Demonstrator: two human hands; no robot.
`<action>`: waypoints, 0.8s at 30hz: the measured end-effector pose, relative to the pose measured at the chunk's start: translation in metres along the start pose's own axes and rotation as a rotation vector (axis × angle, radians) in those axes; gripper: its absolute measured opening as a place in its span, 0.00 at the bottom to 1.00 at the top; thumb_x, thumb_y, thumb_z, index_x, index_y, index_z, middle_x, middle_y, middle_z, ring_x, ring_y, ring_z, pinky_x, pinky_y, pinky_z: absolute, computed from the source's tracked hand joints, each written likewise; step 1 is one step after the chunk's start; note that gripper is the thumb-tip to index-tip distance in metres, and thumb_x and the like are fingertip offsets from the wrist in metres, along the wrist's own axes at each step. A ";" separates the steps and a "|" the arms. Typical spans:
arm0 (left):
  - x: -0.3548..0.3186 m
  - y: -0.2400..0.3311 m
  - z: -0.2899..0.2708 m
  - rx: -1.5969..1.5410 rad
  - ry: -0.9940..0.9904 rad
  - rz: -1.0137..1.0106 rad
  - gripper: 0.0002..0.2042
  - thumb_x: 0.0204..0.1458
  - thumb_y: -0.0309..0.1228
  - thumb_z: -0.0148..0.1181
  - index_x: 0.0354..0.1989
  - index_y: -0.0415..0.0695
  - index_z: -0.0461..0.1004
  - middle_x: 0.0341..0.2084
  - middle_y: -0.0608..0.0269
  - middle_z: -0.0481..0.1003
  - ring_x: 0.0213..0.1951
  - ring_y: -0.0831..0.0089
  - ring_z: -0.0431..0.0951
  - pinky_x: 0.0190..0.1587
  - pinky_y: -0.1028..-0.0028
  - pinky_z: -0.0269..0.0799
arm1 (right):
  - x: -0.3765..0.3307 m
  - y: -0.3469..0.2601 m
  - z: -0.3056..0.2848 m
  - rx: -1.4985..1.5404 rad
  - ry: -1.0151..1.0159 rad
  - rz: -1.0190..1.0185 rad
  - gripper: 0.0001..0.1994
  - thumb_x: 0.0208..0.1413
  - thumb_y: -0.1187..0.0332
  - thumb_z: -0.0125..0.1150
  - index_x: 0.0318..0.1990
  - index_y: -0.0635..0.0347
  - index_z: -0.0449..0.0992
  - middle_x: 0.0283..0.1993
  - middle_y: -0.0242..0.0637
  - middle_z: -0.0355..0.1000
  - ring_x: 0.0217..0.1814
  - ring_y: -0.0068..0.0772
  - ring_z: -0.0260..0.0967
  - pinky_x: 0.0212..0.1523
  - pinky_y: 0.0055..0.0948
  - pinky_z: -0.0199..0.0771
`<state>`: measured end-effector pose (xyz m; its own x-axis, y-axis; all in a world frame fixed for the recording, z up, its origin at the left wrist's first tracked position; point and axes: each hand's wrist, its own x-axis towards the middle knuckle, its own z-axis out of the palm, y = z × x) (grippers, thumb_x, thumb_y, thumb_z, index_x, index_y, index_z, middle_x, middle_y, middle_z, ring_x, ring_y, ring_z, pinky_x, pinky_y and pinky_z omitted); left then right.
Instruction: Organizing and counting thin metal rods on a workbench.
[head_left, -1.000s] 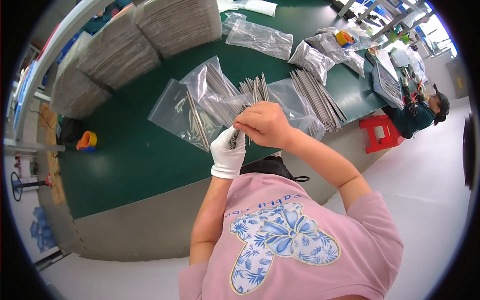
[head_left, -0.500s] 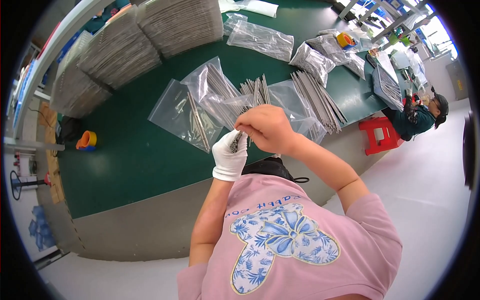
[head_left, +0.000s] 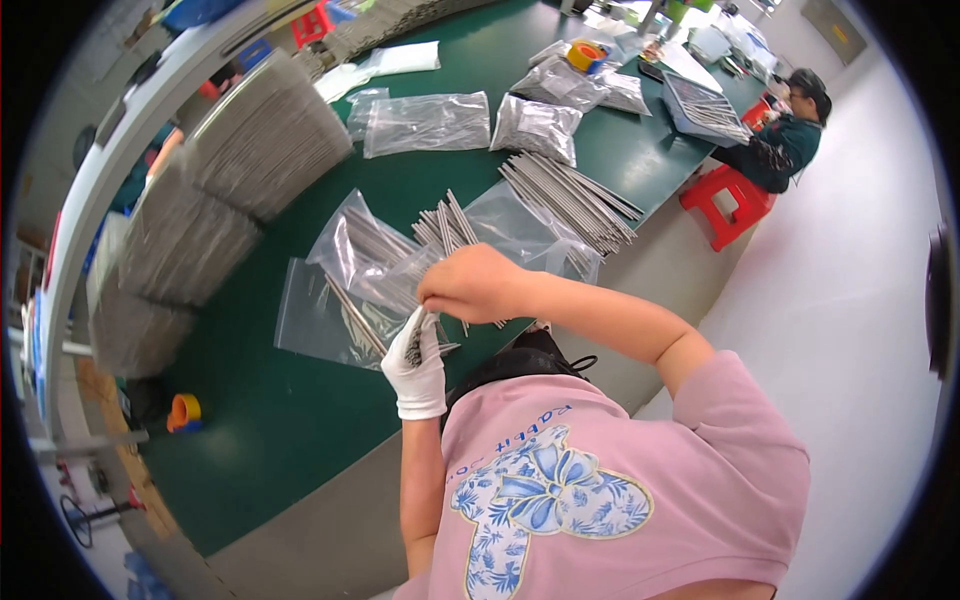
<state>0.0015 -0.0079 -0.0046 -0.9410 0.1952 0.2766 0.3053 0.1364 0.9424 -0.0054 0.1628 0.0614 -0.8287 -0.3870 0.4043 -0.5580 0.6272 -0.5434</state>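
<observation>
My left hand (head_left: pixel 416 378), in a white glove, is closed around a bundle of thin metal rods (head_left: pixel 415 346) whose round ends show in its grip. My bare right hand (head_left: pixel 472 284) meets it at the fingertips, thumb and fingers pinched together. What the right hand pinches is hidden. Just beyond, a clear plastic bag (head_left: pixel 350 215) has grey rods inside, and a few loose rods (head_left: pixel 356 316) lie on another flat clear bag (head_left: pixel 298 310). A pile of rods (head_left: pixel 447 222) sits behind my right hand, with a larger pile (head_left: pixel 575 205) to its right.
Tall wrapped stacks (head_left: pixel 270 140) stand on the green table (head_left: pixel 270 440) at the left, with a yellow tape roll (head_left: pixel 185 412) nearer. Filled bags (head_left: pixel 537 128) and a flat plastic bag (head_left: pixel 427 123) lie farther back. A co-worker (head_left: pixel 785 140) sits at right by a tray (head_left: pixel 700 108) and red stool (head_left: pixel 727 205).
The view has turned, so the table and its contents appear shifted and tilted. Both hands stay together at the rod bundle, showing lower and farther left in the picture.
</observation>
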 end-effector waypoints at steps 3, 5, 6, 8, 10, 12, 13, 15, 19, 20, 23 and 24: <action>-0.001 -0.011 0.002 -0.133 0.036 -0.065 0.07 0.50 0.21 0.57 0.38 0.35 0.75 0.31 0.59 0.78 0.34 0.77 0.76 0.39 0.78 0.71 | -0.005 0.015 -0.038 -0.117 0.246 0.239 0.05 0.47 0.69 0.59 0.32 0.58 0.74 0.27 0.36 0.72 0.28 0.37 0.70 0.30 0.32 0.69; -0.002 -0.010 -0.001 -0.154 0.067 -0.104 0.08 0.50 0.21 0.57 0.38 0.34 0.75 0.32 0.59 0.77 0.34 0.77 0.76 0.40 0.79 0.71 | -0.013 0.028 -0.074 -0.103 0.493 0.339 0.05 0.48 0.70 0.58 0.31 0.60 0.75 0.27 0.37 0.73 0.28 0.34 0.72 0.30 0.29 0.70; -0.002 -0.011 -0.002 -0.152 0.061 -0.101 0.08 0.50 0.21 0.57 0.38 0.34 0.75 0.32 0.59 0.77 0.34 0.77 0.76 0.40 0.79 0.71 | -0.019 0.038 -0.088 -0.083 0.621 0.384 0.05 0.48 0.70 0.58 0.31 0.60 0.75 0.27 0.38 0.73 0.27 0.35 0.72 0.30 0.29 0.70; 0.000 -0.009 -0.002 -0.111 0.093 -0.093 0.08 0.51 0.21 0.56 0.39 0.33 0.74 0.32 0.59 0.77 0.35 0.77 0.76 0.40 0.79 0.71 | -0.038 0.061 -0.112 -0.061 0.837 0.498 0.05 0.50 0.71 0.57 0.31 0.63 0.75 0.26 0.40 0.74 0.25 0.30 0.72 0.29 0.26 0.70; 0.002 -0.008 -0.002 -0.093 0.093 -0.073 0.08 0.52 0.22 0.55 0.40 0.34 0.74 0.32 0.60 0.75 0.33 0.77 0.75 0.37 0.80 0.70 | -0.060 0.085 -0.124 -0.138 0.987 0.538 0.06 0.51 0.71 0.56 0.31 0.64 0.75 0.24 0.40 0.74 0.24 0.29 0.72 0.28 0.25 0.70; 0.005 -0.007 -0.002 0.070 0.119 0.062 0.08 0.52 0.22 0.56 0.40 0.36 0.75 0.30 0.61 0.72 0.29 0.78 0.72 0.33 0.80 0.68 | -0.087 0.116 -0.122 -0.221 1.098 0.608 0.06 0.51 0.70 0.56 0.30 0.63 0.75 0.24 0.39 0.74 0.24 0.29 0.73 0.29 0.25 0.70; 0.007 0.003 -0.001 0.183 0.115 0.115 0.09 0.52 0.24 0.55 0.41 0.38 0.75 0.28 0.62 0.67 0.27 0.76 0.68 0.30 0.79 0.65 | -0.102 0.132 -0.117 -0.303 1.201 0.677 0.06 0.50 0.70 0.56 0.30 0.63 0.76 0.23 0.38 0.74 0.25 0.30 0.73 0.29 0.25 0.70; 0.007 0.004 -0.005 0.248 0.104 0.136 0.09 0.52 0.24 0.54 0.41 0.39 0.76 0.28 0.62 0.66 0.27 0.76 0.68 0.29 0.78 0.65 | -0.132 0.156 -0.100 -0.340 1.269 0.803 0.07 0.50 0.69 0.55 0.29 0.63 0.76 0.23 0.37 0.74 0.25 0.29 0.73 0.30 0.25 0.70; 0.005 0.001 -0.006 0.264 0.106 0.113 0.10 0.51 0.24 0.52 0.41 0.38 0.76 0.27 0.63 0.63 0.28 0.76 0.68 0.30 0.78 0.66 | -0.180 0.185 -0.059 -0.186 1.521 1.153 0.08 0.49 0.67 0.55 0.28 0.61 0.77 0.23 0.35 0.75 0.26 0.29 0.73 0.32 0.26 0.70; 0.004 0.001 -0.005 0.238 0.111 0.103 0.10 0.51 0.23 0.52 0.41 0.37 0.75 0.27 0.63 0.63 0.28 0.77 0.68 0.30 0.78 0.66 | -0.192 0.189 -0.048 -0.096 1.538 1.218 0.08 0.49 0.66 0.55 0.28 0.60 0.78 0.23 0.35 0.75 0.26 0.29 0.73 0.33 0.26 0.70; 0.004 0.005 -0.003 0.188 0.083 0.058 0.10 0.53 0.23 0.51 0.43 0.37 0.74 0.28 0.64 0.64 0.26 0.78 0.69 0.31 0.80 0.68 | -0.219 0.200 -0.026 0.028 1.240 1.524 0.07 0.50 0.69 0.57 0.29 0.62 0.79 0.23 0.33 0.75 0.24 0.24 0.73 0.29 0.22 0.72; 0.003 0.005 -0.003 0.160 0.079 0.037 0.10 0.54 0.23 0.51 0.43 0.37 0.73 0.29 0.64 0.65 0.26 0.79 0.70 0.31 0.80 0.68 | -0.226 0.203 -0.019 0.028 1.238 1.523 0.07 0.50 0.69 0.57 0.29 0.62 0.79 0.23 0.33 0.75 0.24 0.24 0.73 0.29 0.22 0.72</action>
<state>-0.0001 -0.0092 0.0017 -0.9354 0.1264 0.3301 0.3530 0.2843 0.8914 0.0695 0.3905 -0.1263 -0.0662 0.9888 -0.1335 0.4605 -0.0884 -0.8832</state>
